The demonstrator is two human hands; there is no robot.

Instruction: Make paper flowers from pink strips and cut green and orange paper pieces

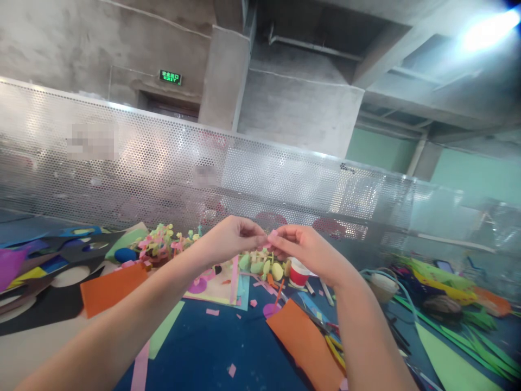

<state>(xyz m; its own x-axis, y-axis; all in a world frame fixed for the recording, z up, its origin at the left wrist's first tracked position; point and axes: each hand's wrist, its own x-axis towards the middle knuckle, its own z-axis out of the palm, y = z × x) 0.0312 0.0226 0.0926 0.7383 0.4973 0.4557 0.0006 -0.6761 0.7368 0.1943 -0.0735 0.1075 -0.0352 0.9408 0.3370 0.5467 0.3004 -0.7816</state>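
My left hand (234, 237) and my right hand (303, 248) are raised above the table and meet at their fingertips. Between them both pinch a small pink piece of paper (272, 234). A pink strip (234, 279) hangs or lies just below my left hand. Beneath my hands on the blue table (203, 353) lie pale green and yellow paper shapes (262, 265) and a red and white cup (299, 271).
Orange sheets (109, 288) (305, 342) lie left and right of centre. Dark, purple and blue foam pieces (44, 260) are piled at the left, green strips (459, 331) and a small bowl (382, 285) at the right. A perforated metal screen (163, 163) closes the table's far side.
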